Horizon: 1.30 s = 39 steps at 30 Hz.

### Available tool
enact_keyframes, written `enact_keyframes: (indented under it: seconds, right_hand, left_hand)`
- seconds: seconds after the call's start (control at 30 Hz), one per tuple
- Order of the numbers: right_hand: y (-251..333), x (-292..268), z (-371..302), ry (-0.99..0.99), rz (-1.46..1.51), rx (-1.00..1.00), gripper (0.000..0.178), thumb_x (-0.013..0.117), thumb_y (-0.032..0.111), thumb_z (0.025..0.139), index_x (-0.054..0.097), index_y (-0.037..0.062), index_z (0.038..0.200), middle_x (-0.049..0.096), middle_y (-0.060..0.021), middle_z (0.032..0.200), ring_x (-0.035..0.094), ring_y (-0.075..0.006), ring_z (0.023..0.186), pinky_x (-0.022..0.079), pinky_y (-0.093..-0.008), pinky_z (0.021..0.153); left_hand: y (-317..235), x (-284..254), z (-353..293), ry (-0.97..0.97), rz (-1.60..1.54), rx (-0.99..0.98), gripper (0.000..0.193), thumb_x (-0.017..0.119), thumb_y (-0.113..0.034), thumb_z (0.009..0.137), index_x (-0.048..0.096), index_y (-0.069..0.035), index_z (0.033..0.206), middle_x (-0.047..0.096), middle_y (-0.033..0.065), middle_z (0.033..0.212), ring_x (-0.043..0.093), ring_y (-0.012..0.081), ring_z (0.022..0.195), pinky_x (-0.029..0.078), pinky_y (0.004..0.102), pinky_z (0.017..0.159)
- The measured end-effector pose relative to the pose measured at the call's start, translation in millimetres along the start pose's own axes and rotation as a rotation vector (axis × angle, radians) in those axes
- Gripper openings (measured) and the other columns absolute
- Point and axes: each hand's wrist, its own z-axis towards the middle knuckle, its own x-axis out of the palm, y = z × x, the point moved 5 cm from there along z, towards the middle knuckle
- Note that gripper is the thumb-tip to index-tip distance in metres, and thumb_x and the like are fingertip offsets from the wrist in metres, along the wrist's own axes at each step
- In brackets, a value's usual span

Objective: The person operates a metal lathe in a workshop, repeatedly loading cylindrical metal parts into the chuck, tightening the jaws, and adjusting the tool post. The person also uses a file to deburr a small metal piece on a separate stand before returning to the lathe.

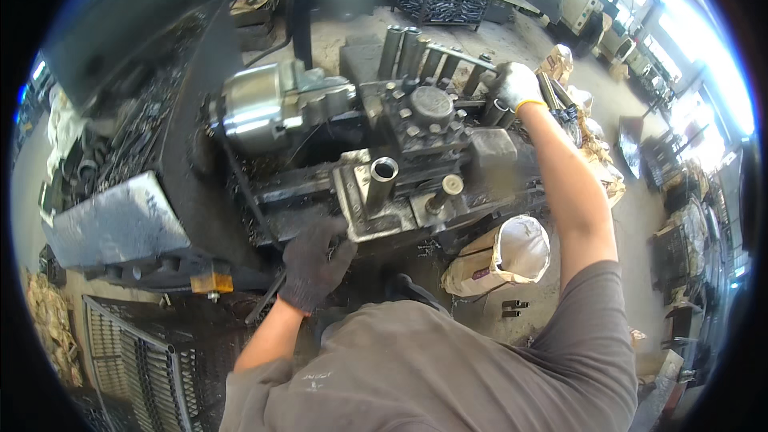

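My right hand (518,86), in a white glove with a yellow cuff, reaches over the far right part of a lathe. Its fingers curl down around the top of a short steel tube (494,114), partly hidden by the glove. A row of similar tubes (392,50) stands to the left of it. My left hand (316,262), in a dark glove, is low at the near side, beside a thin lever rod (246,192). It is slightly blurred, thumb apart from the fingers, with nothing visible in it. Between my hands, one tube (382,184) stands upright on a metal plate (364,228).
The lathe chuck (260,108) is at left, facing the square tool post (430,108). A round-topped metal post (450,186) rises near the plate. An open white-lined sack (522,248) stands at front right, with small tubes (512,309) on the floor. A metal grating (136,352) lies lower left.
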Motion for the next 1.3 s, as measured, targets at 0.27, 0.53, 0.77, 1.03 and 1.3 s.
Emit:
enact_keyframes:
  seconds: [0.27, 0.53, 0.77, 1.03, 1.3]
  right_hand:
    - [3, 4, 23, -0.028, -0.256, -0.040, 0.038, 0.058, 0.034, 0.094, 0.082, 0.0063, 0.103, 0.077, -0.0219, 0.113, 0.074, -0.0393, 0.108, 0.058, -0.0465, 0.094]
    - [-22, 23, 56, -0.074, -0.490, -0.070, 0.045, 0.053, 0.044, 0.100, 0.083, 0.0107, 0.104, 0.078, -0.0163, 0.114, 0.075, -0.0338, 0.107, 0.058, -0.0429, 0.096]
    - [-42, 26, 67, -0.168, -0.407, -0.078, 0.038, 0.065, 0.036, 0.094, 0.079, 0.0026, 0.106, 0.076, -0.0254, 0.109, 0.075, -0.0402, 0.104, 0.060, -0.0460, 0.090]
    - [-5, 10, 26, 0.021, -0.439, 0.066, 0.046, 0.066, 0.044, 0.093, 0.081, 0.0060, 0.113, 0.076, -0.0224, 0.119, 0.074, -0.0401, 0.112, 0.059, -0.0444, 0.096]
    - [2, 2, 5, -0.089, -0.302, 0.021, 0.038, 0.063, 0.037, 0.090, 0.083, 0.0064, 0.099, 0.078, -0.0231, 0.106, 0.076, -0.0399, 0.104, 0.059, -0.0453, 0.094]
  left_hand:
    - [169, -35, -362, -0.096, 0.074, -0.890, 0.028, 0.073, -0.026, 0.093, 0.073, -0.005, 0.112, 0.075, 0.0210, 0.102, 0.073, 0.0358, 0.091, 0.055, 0.0439, 0.082]
    - [180, 33, -759, 1.024, 0.383, -1.211, 0.025, 0.071, -0.031, 0.091, 0.077, -0.013, 0.107, 0.076, 0.0178, 0.102, 0.073, 0.0385, 0.097, 0.057, 0.0503, 0.083]
    - [193, 97, -793, 1.186, 0.224, -0.941, 0.027, 0.071, -0.030, 0.091, 0.079, -0.017, 0.114, 0.078, 0.0158, 0.108, 0.075, 0.0363, 0.105, 0.059, 0.0520, 0.088]
    - [347, 60, -618, 0.862, 0.612, -0.936, 0.016, 0.070, -0.023, 0.089, 0.079, -0.019, 0.103, 0.079, 0.0136, 0.113, 0.075, 0.0334, 0.110, 0.059, 0.0489, 0.091]
    - [340, 72, -482, 0.930, 0.600, -0.613, 0.018, 0.071, -0.024, 0.087, 0.079, -0.014, 0.099, 0.079, 0.0161, 0.104, 0.076, 0.0360, 0.098, 0.061, 0.0492, 0.081]
